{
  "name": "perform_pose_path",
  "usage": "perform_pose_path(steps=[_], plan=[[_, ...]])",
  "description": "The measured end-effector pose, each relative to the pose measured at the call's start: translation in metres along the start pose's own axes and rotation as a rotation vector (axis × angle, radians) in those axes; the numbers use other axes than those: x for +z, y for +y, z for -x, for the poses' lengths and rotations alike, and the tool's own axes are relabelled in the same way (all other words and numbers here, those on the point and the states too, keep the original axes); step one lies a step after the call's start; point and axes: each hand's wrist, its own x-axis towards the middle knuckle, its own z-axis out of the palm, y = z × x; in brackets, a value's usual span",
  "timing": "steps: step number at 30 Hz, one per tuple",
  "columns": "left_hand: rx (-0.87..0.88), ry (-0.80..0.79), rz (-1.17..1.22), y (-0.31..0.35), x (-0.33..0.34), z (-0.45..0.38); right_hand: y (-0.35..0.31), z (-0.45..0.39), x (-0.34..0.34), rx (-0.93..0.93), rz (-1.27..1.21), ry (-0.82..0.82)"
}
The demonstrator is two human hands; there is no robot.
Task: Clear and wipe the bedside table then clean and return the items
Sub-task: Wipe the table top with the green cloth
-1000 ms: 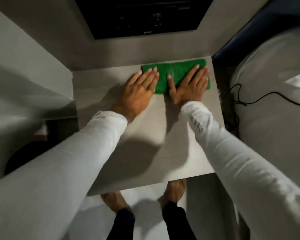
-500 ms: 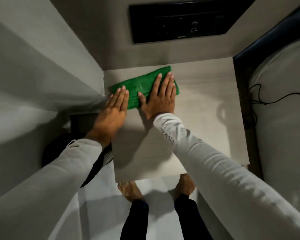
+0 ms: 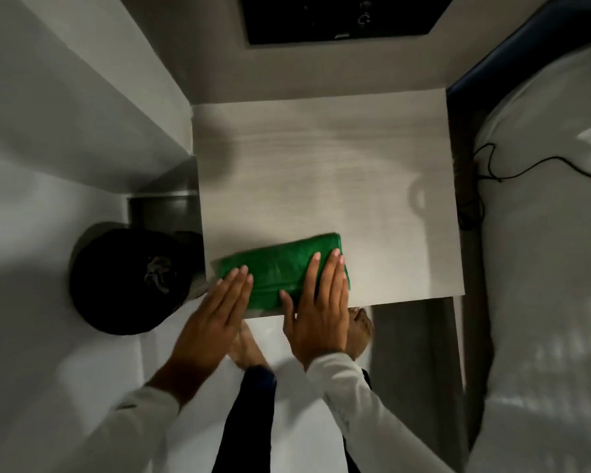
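Observation:
A folded green cloth (image 3: 280, 268) lies on the pale wood bedside table (image 3: 321, 165), at its near left corner by the front edge. My right hand (image 3: 318, 315) lies flat over the cloth's right half, fingers together, thumb at its near edge, palm past the table's front edge. My left hand (image 3: 215, 319) is flat too, and only its fingertips rest on the cloth's left end. Nothing else is on the tabletop.
A black cap (image 3: 127, 281) sits low on the left beside the table. The white bed (image 3: 543, 268) runs along the right, with a black cable (image 3: 492, 165) on it. A black wall panel (image 3: 348, 18) hangs behind the table. My bare feet stand below the front edge.
Both hands slid the green cloth from the back of the table, first leftward and then toward me, down to the near left corner.

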Motion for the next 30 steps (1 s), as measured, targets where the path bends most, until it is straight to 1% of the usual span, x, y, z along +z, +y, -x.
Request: perform_pose_path(steps=[2,4,8,10,13,15,17,19,21,24,26,28,30], plan=[[0.031,-0.006,0.037,0.027,0.003,-0.006,0.027,0.009,-0.002,0.034,0.022,0.018],[0.055,0.027,0.046,0.047,0.005,-0.032,0.056,0.001,-0.006,0.074,0.038,0.052],[0.056,0.107,0.108,0.073,0.003,-0.107,0.107,-0.054,-0.02,0.118,-0.009,0.086],[0.034,0.173,0.152,0.072,0.004,-0.141,0.121,-0.092,-0.031,0.063,-0.043,0.104],[0.016,0.212,0.157,0.053,0.005,-0.155,0.126,-0.142,-0.046,-0.156,-0.022,0.065],[0.011,0.241,0.108,0.04,0.01,-0.132,0.112,-0.168,-0.054,-0.35,-0.001,-0.038],[-0.016,0.241,0.061,0.029,0.016,-0.099,0.084,-0.191,-0.059,-0.548,0.047,-0.138],[-0.031,0.219,0.038,0.019,0.019,-0.071,0.047,-0.206,-0.058,-0.725,0.108,-0.201],[-0.044,0.212,0.015,0.009,0.018,-0.048,0.006,-0.21,-0.048,-0.859,0.161,-0.25],[-0.045,0.243,0.0,-0.003,0.015,-0.016,-0.044,-0.203,-0.031,-1.009,0.23,-0.266],[-0.064,0.211,-0.006,-0.009,0.013,0.002,-0.066,-0.194,-0.025,-1.075,0.252,-0.253],[-0.082,0.144,-0.001,-0.012,0.01,0.012,-0.077,-0.186,-0.026,-1.088,0.252,-0.264],[-0.101,0.112,0.021,-0.016,0.005,0.014,-0.079,-0.178,-0.031,-1.055,0.229,-0.243]])
